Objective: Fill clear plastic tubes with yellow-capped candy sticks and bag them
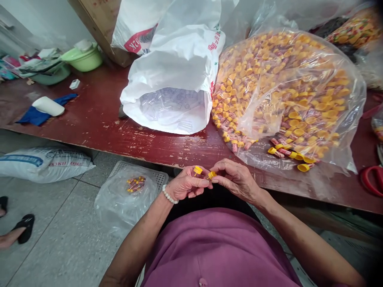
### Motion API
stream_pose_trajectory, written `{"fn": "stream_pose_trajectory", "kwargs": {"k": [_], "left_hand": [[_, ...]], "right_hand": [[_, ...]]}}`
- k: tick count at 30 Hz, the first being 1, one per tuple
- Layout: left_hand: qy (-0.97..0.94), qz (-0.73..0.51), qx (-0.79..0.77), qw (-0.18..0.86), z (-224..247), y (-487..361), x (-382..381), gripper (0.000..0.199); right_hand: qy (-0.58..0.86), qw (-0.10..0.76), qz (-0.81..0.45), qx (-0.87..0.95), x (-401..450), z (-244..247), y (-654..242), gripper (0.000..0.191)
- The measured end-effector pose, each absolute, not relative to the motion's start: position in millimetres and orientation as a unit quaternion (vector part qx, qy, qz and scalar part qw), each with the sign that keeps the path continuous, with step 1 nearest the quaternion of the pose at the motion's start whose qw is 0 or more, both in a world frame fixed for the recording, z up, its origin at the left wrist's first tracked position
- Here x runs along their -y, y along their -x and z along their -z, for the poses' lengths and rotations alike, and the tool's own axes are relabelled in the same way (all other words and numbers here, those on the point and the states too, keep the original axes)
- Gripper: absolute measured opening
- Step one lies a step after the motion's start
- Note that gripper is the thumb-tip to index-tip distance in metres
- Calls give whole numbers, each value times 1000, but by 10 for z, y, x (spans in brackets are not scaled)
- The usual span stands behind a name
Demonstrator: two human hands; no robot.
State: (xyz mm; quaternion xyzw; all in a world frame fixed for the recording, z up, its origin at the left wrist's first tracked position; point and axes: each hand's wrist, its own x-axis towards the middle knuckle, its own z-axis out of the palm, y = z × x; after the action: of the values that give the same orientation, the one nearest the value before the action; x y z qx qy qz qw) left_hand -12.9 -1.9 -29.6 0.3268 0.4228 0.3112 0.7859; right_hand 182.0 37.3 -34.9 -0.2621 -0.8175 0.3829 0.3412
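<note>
My left hand (187,184), with a white beaded bracelet at the wrist, is closed around a yellow cap (198,170) that has a short stem pointing down. Against its fingertips, my right hand (235,179) pinches a second yellow cap (212,175) between thumb and fingers. Whatever lies under the left fingers is mostly hidden. Both hands are just in front of the table's near edge, above my lap. On the table, a large clear plastic bag (257,95) holds many yellow-capped small tubes with red print. Several such tubes (283,151) lie loose at its mouth.
A white sack (170,71) with clear plastic pieces inside lies open on the red table (98,129). Red-handled scissors (371,181) rest at the right. Below left, a clear bag (122,205) with several capped tubes sits on a crate. Another person's foot (25,229) is on the floor.
</note>
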Motion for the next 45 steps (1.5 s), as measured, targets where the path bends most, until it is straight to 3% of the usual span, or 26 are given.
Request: {"fn": "stream_pose_trajectory", "kwargs": {"k": [7, 13, 21, 25, 29, 35, 45], "left_hand": [[-361, -350, -489, 713, 249, 95, 106, 37], [-286, -307, -397, 816, 287, 129, 91, 29], [-292, -265, -348, 850, 268, 227, 59, 27], [-315, -306, -402, 803, 206, 192, 69, 30], [-348, -344, -466, 737, 186, 141, 109, 35], [-486, -356, -572, 557, 133, 82, 161, 28], [-640, -318, -611, 342, 158, -7, 215, 20]], "right_hand": [[270, 351, -345, 828, -338, 350, -1796, 12], [247, 353, -357, 829, -304, 284, -1788, 11], [226, 317, -367, 845, -270, 153, -1806, 10], [266, 348, -360, 824, -279, 125, -1797, 7], [295, 325, -355, 825, -269, 167, -1792, 9], [323, 298, -378, 815, -256, 214, -1781, 16], [385, 302, -500, 715, -203, 269, -1799, 19]]}}
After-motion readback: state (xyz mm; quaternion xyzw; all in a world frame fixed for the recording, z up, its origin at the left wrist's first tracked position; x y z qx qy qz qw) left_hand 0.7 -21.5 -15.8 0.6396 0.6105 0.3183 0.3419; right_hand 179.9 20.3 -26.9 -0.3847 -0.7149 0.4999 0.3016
